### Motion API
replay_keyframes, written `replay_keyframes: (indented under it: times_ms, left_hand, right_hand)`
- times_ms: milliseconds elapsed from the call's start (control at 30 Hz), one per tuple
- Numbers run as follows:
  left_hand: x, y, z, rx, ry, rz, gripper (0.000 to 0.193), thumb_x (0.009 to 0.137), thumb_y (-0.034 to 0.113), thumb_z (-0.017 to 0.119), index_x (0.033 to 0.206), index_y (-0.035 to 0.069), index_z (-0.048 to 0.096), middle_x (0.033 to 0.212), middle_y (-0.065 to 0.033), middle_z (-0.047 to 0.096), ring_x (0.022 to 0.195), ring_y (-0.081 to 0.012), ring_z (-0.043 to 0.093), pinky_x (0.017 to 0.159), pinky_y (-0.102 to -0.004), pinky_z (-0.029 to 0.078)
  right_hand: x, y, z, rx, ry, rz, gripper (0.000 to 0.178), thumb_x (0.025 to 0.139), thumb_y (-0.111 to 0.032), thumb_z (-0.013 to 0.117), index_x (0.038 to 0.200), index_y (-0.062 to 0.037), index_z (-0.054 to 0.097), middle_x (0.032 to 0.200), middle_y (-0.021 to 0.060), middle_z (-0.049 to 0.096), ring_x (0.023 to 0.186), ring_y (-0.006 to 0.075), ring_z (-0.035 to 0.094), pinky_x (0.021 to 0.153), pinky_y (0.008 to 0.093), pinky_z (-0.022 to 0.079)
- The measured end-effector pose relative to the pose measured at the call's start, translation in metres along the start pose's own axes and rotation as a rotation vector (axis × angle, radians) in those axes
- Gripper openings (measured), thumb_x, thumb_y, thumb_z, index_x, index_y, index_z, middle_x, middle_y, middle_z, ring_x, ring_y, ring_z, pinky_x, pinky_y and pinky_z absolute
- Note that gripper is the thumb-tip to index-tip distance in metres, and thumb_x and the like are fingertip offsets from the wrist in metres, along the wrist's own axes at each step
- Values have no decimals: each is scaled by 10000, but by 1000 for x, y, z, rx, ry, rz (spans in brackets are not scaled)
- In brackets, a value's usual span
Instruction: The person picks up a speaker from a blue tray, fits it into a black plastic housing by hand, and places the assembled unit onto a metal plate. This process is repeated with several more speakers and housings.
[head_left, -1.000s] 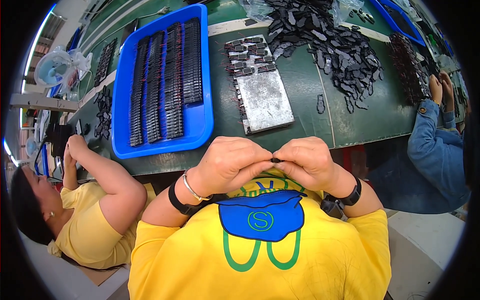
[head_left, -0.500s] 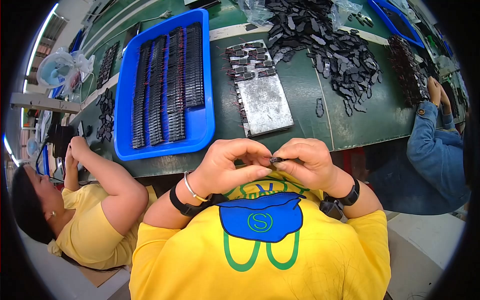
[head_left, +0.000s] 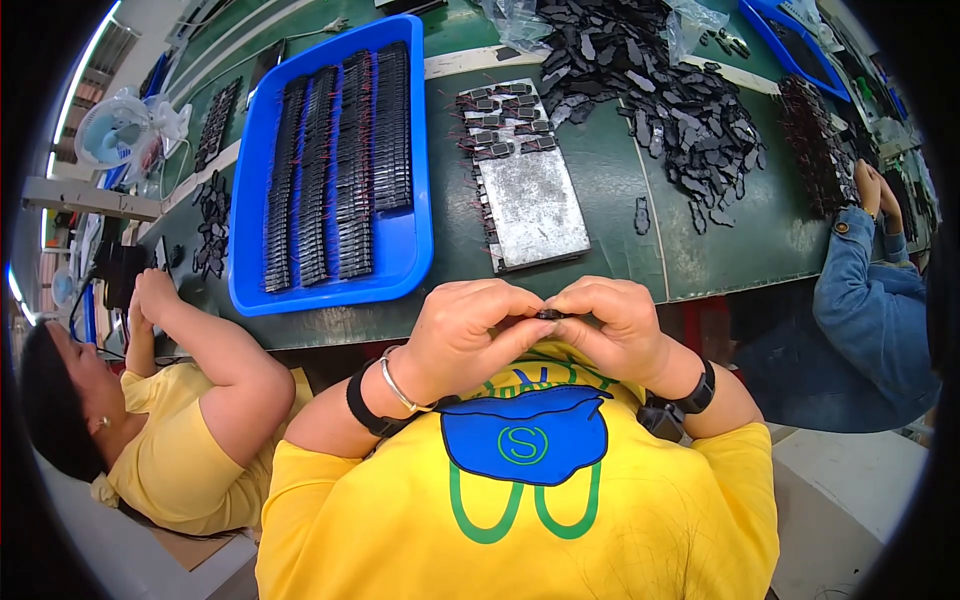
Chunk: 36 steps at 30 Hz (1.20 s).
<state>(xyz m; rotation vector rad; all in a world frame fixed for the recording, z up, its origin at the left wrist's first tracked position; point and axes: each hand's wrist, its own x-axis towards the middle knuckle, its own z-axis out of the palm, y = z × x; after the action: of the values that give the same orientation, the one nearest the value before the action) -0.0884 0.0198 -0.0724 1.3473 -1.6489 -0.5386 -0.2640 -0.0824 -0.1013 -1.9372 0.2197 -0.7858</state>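
A small black plastic part (head_left: 549, 314) is pinched between my two hands in front of my chest, just off the near table edge. My left hand (head_left: 475, 325) closes thumb and fingertips on its left end. The thumb and forefinger of my right hand (head_left: 612, 322) press its right end; most of the part is hidden by the fingers. Beyond my hands lies a grey metal plate (head_left: 535, 205), with several small black pieces with red wires (head_left: 508, 120) on its far end. To the left stands a blue tray (head_left: 330, 302) with rows of black wired pieces (head_left: 340, 165).
Flat black pieces (head_left: 690, 130) are heaped at the far right of the green table (head_left: 615, 250), with a single one (head_left: 641, 215) lying apart. Co-workers sit close on both sides: a yellow sleeve (head_left: 205, 420) at left, a denim sleeve (head_left: 850, 255) at right. A fan (head_left: 105, 133) stands far left.
My left fingers have moved in against the right ones, closing the gap between my hands. The black part is now gripped from both ends. The tray and plate stay in place.
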Motion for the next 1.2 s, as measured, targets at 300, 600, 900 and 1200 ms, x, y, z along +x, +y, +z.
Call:
replay_keyframes:
  times_ms: [300, 600, 900, 1200]
  left_hand:
    - [-4, -3, 2, -276, -11, -197, 96, 818, 15, 679, 904, -15, 649, 779, -71, 667, 660, -113, 644, 565, -228, 496]
    - [-5, -3, -1, -492, -78, -362, 184, 852, 15, 648, 1025, -37, 610, 857, -52, 660, 758, -80, 621, 647, -220, 513]
    - [6, -1, -8, -192, -101, -220, 204, 767, -10, 714, 957, -3, 639, 837, -64, 658, 726, -138, 623, 658, -236, 503]
    - [-2, -5, -11, -176, 55, -54, 189, 730, -25, 727, 899, 20, 655, 821, -103, 659, 754, -188, 638, 663, -259, 498]
  right_hand:
    - [-3, -3, -1, 891, -45, 689, 127, 877, -56, 634, 966, 28, 600, 843, 127, 667, 673, 148, 647, 597, 244, 523]
    - [-2, 0, -5, 1109, -76, 744, 139, 893, -56, 611, 1005, 21, 586, 835, 127, 663, 665, 156, 650, 600, 242, 533]
    - [7, -13, -10, -213, -141, 64, 163, 797, -35, 705, 931, 23, 634, 794, 92, 663, 669, 137, 640, 579, 252, 513]
    - [8, -18, -12, 81, -2, 204, 164, 752, -31, 733, 890, 2, 650, 764, 108, 653, 636, 175, 641, 547, 262, 484]
